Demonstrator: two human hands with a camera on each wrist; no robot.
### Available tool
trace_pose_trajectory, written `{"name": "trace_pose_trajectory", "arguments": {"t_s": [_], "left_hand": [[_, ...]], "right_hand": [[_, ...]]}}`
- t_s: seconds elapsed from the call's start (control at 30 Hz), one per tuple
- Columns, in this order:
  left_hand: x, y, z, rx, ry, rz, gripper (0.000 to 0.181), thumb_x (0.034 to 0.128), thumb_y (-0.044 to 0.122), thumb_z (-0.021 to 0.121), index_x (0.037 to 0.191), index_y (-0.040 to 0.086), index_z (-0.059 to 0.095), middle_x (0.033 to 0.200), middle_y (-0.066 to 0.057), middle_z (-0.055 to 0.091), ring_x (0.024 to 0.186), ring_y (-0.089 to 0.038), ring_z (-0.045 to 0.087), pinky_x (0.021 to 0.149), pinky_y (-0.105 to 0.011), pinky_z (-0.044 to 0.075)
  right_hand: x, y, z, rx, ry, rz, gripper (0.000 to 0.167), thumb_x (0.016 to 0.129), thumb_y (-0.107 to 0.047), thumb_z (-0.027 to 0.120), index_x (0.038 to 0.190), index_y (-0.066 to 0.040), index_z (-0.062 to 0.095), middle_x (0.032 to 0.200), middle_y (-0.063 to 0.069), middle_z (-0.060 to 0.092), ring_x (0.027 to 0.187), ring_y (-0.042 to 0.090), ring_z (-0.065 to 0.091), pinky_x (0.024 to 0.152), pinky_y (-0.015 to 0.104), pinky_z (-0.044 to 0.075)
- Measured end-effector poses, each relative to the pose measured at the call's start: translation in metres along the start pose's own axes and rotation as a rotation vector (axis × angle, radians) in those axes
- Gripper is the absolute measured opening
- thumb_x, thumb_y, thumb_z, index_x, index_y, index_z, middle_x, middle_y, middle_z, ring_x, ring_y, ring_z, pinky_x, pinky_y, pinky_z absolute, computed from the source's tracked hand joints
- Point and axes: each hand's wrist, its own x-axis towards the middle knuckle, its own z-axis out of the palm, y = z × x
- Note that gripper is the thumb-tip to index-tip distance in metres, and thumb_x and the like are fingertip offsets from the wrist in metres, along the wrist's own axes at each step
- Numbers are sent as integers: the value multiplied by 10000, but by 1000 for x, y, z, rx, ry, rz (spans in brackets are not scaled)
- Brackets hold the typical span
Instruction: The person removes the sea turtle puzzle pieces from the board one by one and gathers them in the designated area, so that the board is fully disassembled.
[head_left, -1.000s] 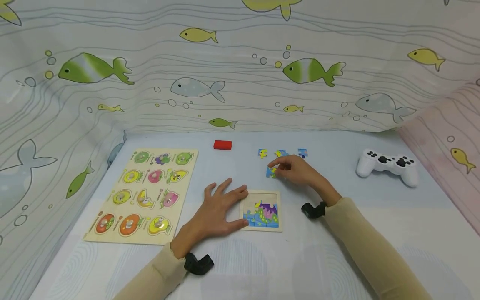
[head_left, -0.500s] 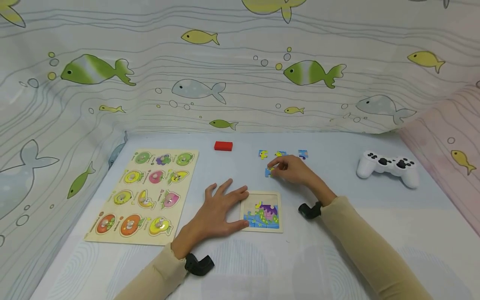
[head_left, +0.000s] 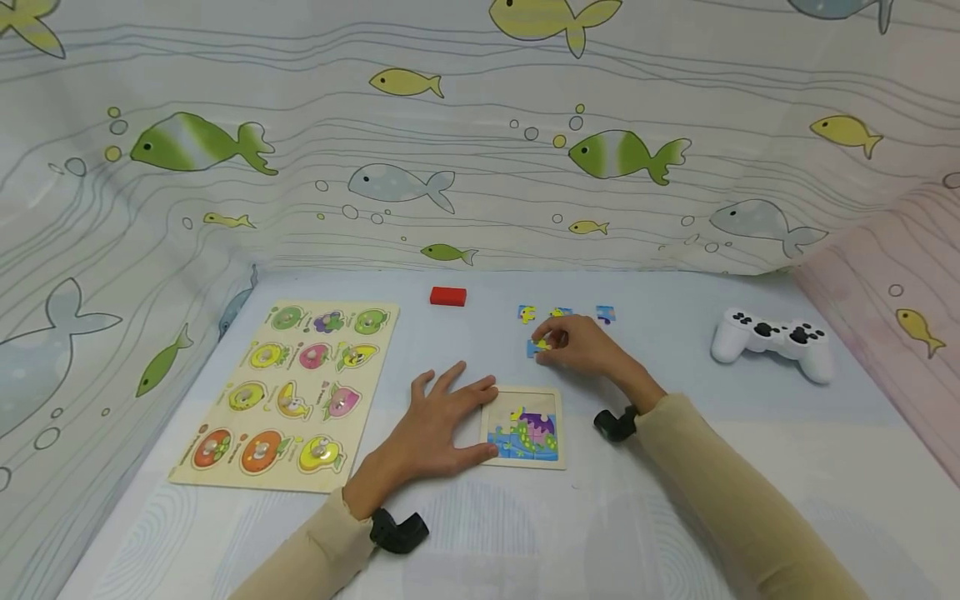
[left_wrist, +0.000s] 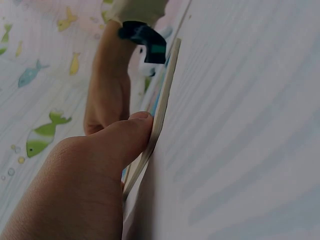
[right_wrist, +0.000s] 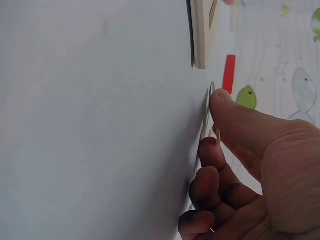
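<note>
In the head view my right hand [head_left: 581, 344] pinches a blue and yellow jigsaw puzzle piece [head_left: 535, 347] between thumb and fingers, just above the table. The right wrist view has this piece [right_wrist: 213, 90] edge-on at the thumb tip. My left hand [head_left: 435, 425] is spread, its thumb and index fingertip resting on the left rim of a small square wooden puzzle tray [head_left: 562, 429]. Joined pieces [head_left: 536, 433] of a purple, green and blue picture fill the tray's lower and right part. Seen from the left wrist, the thumb presses on the tray's edge [left_wrist: 165, 102].
Behind the right hand lie loose puzzle pieces [head_left: 527, 313], one partly hidden by the fingers. A red block [head_left: 447, 297] sits at the back. To the left is a wooden fruit knob puzzle board [head_left: 300, 392]; at the right, a white game controller [head_left: 772, 340].
My right hand has shifted slightly left with the puzzle piece, whose yellow part shows more now. The left hand stays on the tray. The head view has tilted up a little.
</note>
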Motion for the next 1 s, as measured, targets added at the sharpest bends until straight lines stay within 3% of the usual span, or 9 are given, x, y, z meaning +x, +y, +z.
{"name": "trace_pose_trajectory", "arguments": {"t_s": [0.53, 1.0], "left_hand": [[-1, -1, 0, -2, 6, 13, 728, 866, 638, 625, 1480, 258, 537, 1589, 79, 468, 1546, -362, 279, 1154, -672, 150], [-1, 1, -1, -8, -10, -5, 726, 864, 626, 623, 1486, 262, 532, 1596, 84, 457, 1550, -356, 267, 1157, -677, 137]], "right_hand": [[19, -3, 2, -9, -1, 22, 305, 890, -225, 791, 1176, -130, 745, 1035, 93, 666, 955, 228, 568, 805, 335, 457], [26, -6, 5, -29, 10, 47, 317, 886, -239, 791, 1179, -125, 743, 988, 100, 652, 901, 226, 543, 750, 316, 435]]}}
